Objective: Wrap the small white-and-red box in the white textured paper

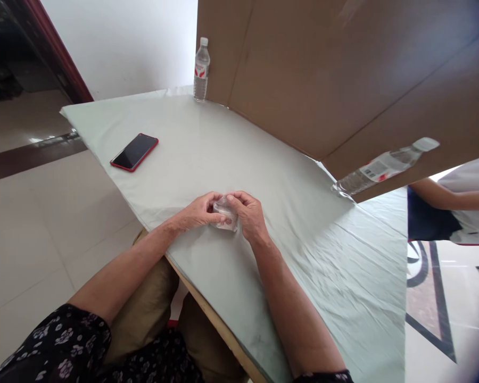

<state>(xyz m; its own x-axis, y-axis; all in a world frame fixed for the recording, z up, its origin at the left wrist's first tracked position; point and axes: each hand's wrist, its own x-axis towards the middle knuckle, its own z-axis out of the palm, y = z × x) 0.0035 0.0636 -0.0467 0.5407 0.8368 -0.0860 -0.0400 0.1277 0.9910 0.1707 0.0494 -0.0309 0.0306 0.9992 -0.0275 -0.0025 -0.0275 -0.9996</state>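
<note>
My left hand (pixel 197 211) and my right hand (pixel 248 214) rest together on the pale green tablecloth (pixel 207 154) near the table's front edge. Both hands have their fingers curled around a small clear plastic packet (pixel 225 214) held between them. The fingertips of both hands pinch its top edge. What is inside the packet is too small to make out.
A red-cased phone (pixel 134 151) lies face up at the left. One water bottle (pixel 201 69) stands at the far corner; another bottle (pixel 383 167) leans by the brown cardboard wall (pixel 343 80). Another person's arm (pixel 443 196) shows at the right.
</note>
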